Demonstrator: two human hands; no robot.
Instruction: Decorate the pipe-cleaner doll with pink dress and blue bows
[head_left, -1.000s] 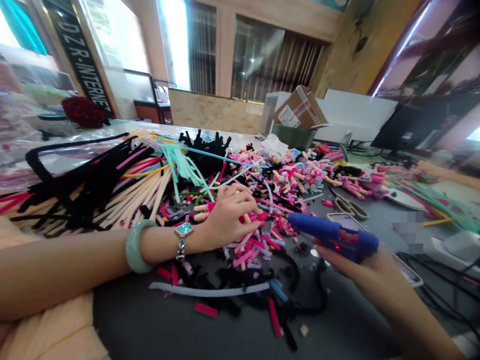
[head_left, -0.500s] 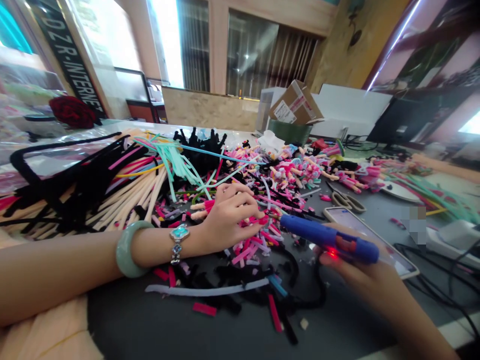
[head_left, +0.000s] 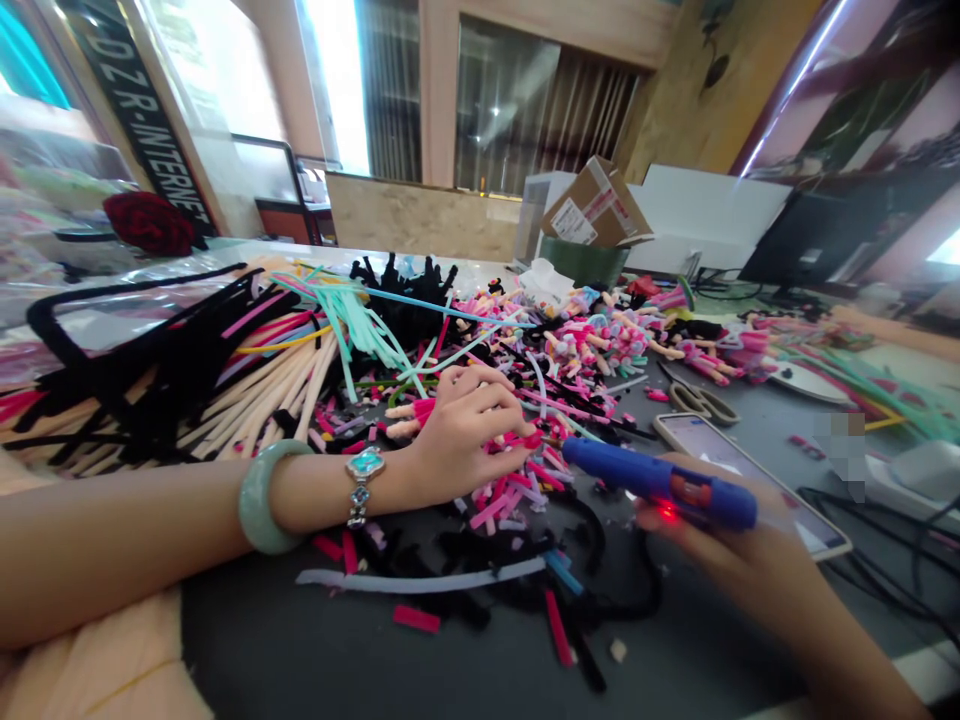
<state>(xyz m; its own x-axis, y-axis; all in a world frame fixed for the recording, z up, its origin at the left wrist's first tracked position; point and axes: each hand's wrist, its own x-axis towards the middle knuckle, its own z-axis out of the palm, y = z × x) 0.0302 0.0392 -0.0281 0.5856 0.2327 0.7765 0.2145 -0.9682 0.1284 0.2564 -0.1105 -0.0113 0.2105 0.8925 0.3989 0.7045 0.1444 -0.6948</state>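
My left hand (head_left: 472,435), with a green bangle (head_left: 274,497) and a watch (head_left: 365,463) on the arm, is closed round a small pink and peach pipe-cleaner figure (head_left: 409,416). Its fingertips pinch a red-pink end of it, and the palm hides the middle. From the right, my right hand (head_left: 712,525) grips a blue glue gun (head_left: 652,480) with a red light glowing on it. The gun's metal tip points left, close to the fingertips of my left hand. Cut pink, red and lilac pieces (head_left: 501,505) lie under the hands.
Bundles of peach stems (head_left: 262,400) and mint stems (head_left: 364,325) lie at the left. Behind are finished dolls (head_left: 600,330) and an open cardboard box (head_left: 598,205). Scissors (head_left: 701,400), a phone (head_left: 739,465) and black cables (head_left: 877,545) lie at the right.
The whole view has shifted slightly. The glue gun's tip is a little lower and further from the left fingertips; both hands keep their hold.
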